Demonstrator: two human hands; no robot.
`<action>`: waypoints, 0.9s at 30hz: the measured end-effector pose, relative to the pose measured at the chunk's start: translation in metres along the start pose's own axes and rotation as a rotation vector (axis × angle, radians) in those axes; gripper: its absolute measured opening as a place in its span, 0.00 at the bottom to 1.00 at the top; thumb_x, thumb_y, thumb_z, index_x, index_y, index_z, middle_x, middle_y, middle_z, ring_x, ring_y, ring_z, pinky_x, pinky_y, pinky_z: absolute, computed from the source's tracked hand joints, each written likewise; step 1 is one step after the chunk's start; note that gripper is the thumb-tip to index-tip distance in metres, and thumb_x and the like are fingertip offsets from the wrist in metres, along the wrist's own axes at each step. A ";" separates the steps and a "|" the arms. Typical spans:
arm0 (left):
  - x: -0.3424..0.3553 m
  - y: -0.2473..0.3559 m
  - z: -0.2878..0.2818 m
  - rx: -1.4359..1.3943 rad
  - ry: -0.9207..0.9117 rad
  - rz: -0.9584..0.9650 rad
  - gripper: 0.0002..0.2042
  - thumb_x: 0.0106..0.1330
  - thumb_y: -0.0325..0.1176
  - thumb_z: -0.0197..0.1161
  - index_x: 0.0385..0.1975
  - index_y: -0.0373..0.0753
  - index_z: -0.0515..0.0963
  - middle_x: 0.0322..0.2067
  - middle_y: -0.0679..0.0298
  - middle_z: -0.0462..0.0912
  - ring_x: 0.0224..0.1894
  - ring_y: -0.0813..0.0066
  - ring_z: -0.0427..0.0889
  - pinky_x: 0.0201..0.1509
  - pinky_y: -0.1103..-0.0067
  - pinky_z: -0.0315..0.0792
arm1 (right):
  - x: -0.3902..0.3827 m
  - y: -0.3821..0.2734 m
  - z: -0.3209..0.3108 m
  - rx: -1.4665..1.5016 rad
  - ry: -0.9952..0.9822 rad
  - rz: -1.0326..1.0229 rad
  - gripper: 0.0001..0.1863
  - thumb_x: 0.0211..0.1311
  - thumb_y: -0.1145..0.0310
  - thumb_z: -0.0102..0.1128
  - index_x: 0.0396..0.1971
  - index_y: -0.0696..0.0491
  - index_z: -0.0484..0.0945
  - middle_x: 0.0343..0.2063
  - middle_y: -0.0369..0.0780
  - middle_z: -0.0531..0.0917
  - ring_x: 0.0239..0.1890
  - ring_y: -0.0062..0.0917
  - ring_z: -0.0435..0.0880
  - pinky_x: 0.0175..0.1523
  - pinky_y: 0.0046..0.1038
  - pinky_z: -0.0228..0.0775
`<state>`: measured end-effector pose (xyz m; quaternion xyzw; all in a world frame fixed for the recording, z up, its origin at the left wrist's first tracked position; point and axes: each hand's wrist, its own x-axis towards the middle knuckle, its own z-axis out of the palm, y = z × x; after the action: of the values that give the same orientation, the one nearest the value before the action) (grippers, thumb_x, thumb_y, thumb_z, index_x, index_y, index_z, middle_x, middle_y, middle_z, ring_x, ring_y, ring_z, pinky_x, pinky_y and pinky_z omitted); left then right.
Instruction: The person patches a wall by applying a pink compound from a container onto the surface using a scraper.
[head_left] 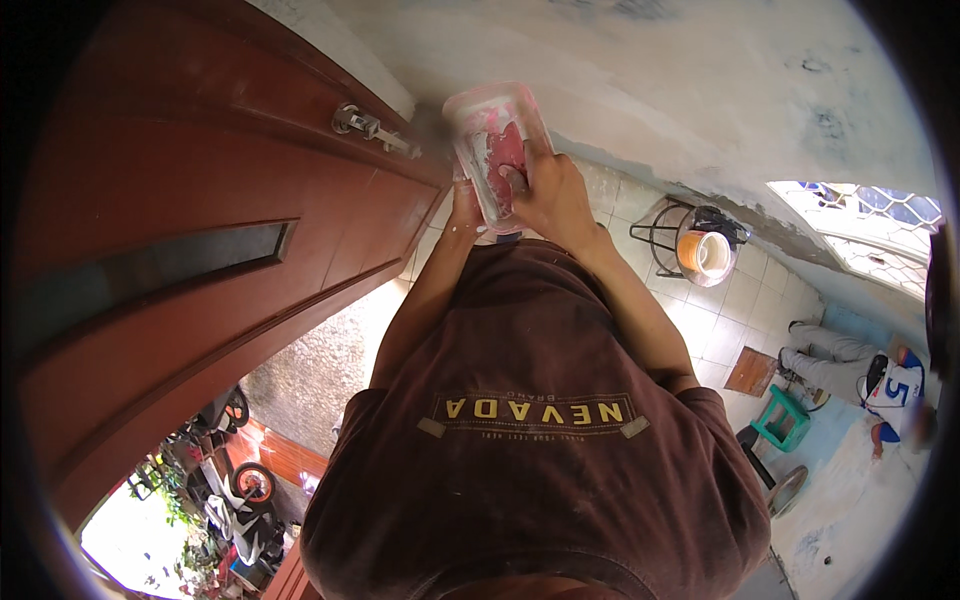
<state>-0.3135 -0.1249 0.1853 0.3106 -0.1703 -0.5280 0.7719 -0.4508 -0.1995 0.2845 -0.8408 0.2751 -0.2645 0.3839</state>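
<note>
A shallow pinkish plastic tray (536, 108), smeared with white paste, is held up in front of me, close to the wall. My left hand (466, 210) grips its near left side from beneath, so most of those fingers are hidden. My right hand (558, 197) is closed at the tray's right side, thumb pressed on a flat red scraper (507, 146) that lies within the tray. White paste coats part of the scraper and spots my left hand.
A red-brown door (200, 200) with a metal handle (372, 128) stands at left. A patchy plastered wall (680, 90) rises ahead. On the tiled floor at right are an orange-and-white bucket (704, 256) by a black metal stand and a green stool (782, 420). Another person (850, 365) is at far right.
</note>
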 end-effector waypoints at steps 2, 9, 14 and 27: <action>0.004 -0.002 -0.010 0.063 0.007 -0.031 0.32 0.75 0.59 0.44 0.71 0.43 0.60 0.65 0.56 0.70 0.65 0.60 0.74 0.68 0.61 0.73 | 0.000 0.009 0.003 0.096 -0.012 0.038 0.12 0.56 0.70 0.62 0.31 0.65 0.74 0.23 0.59 0.80 0.29 0.54 0.83 0.35 0.49 0.74; 0.000 -0.008 -0.015 0.061 0.137 -0.126 0.40 0.70 0.70 0.43 0.68 0.40 0.66 0.61 0.57 0.76 0.59 0.63 0.79 0.62 0.66 0.77 | 0.002 0.036 -0.015 0.276 -0.053 0.188 0.11 0.62 0.68 0.66 0.37 0.61 0.80 0.17 0.40 0.75 0.19 0.21 0.66 0.28 0.30 0.61; -0.001 -0.004 -0.014 -0.120 0.121 -0.163 0.40 0.69 0.70 0.45 0.68 0.42 0.65 0.62 0.58 0.74 0.61 0.63 0.77 0.65 0.64 0.74 | -0.008 0.032 -0.035 0.330 0.212 0.185 0.10 0.64 0.68 0.65 0.37 0.59 0.80 0.18 0.45 0.78 0.18 0.28 0.68 0.28 0.30 0.65; -0.006 -0.006 0.004 -0.267 -0.021 -0.184 0.40 0.69 0.69 0.47 0.70 0.44 0.61 0.65 0.59 0.70 0.66 0.60 0.72 0.70 0.59 0.67 | 0.000 0.004 -0.015 -0.205 0.197 0.058 0.09 0.68 0.68 0.56 0.38 0.58 0.70 0.21 0.53 0.81 0.24 0.53 0.81 0.28 0.48 0.70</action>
<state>-0.3223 -0.1221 0.1852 0.2142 -0.0775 -0.6174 0.7530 -0.4613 -0.2094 0.2898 -0.8374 0.3611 -0.3050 0.2746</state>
